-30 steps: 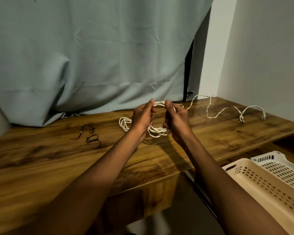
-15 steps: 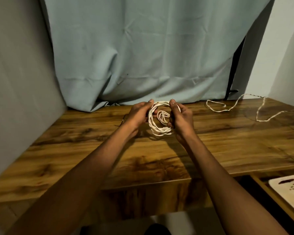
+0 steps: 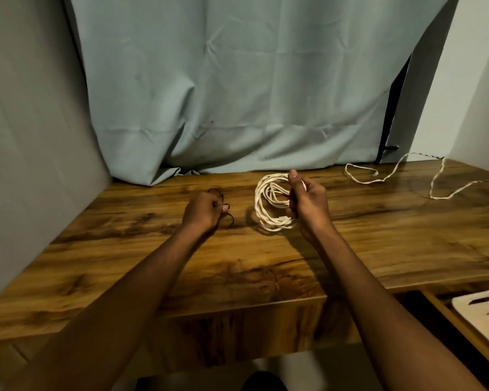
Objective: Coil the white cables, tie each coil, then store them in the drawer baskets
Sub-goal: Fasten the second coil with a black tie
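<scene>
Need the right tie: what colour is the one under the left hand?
Dark, black-looking tie, pinched by the left hand on the wooden desk; head view.

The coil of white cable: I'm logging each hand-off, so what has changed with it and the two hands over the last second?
The left hand let go of the coil and moved left to the dark ties on the table, fingers curled over them. The right hand kept gripping the coil, now alone. The loose white cable at the far right stayed uncoiled.
</scene>
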